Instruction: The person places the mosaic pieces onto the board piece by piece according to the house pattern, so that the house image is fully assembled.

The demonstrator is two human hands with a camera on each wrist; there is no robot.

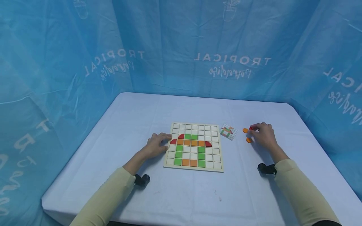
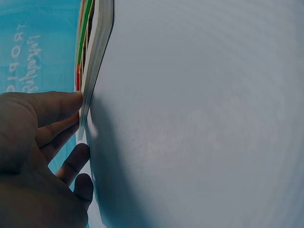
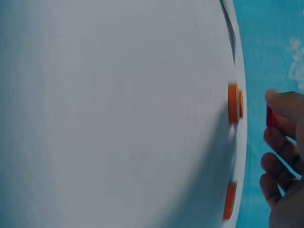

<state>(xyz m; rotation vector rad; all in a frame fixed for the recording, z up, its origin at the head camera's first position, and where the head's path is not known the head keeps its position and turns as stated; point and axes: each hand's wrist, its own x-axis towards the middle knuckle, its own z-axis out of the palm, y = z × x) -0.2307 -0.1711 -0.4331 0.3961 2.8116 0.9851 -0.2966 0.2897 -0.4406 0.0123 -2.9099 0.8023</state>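
Observation:
A square wooden grid board (image 1: 195,169) lies mid-table, with red, green and orange pieces set in a pattern among white cells. At its left edge is my left hand (image 1: 156,146), thumb and fingertips touching the side; the left wrist view shows the thumb (image 2: 57,105) against the board's edge. Right of the board, my right hand (image 1: 263,135) pinches a small red piece (image 3: 269,116) between thumb and finger. Close by that hand, two orange spots of pieces lie on the cloth, an upper orange piece (image 1: 245,130) and a lower orange piece (image 1: 249,140).
Between the board and the right hand lies a small pattern card (image 1: 232,135). A white cloth covers the table (image 1: 186,194), and blue printed curtains (image 1: 175,40) hang behind it and at both sides. Each wrist wears a black camera.

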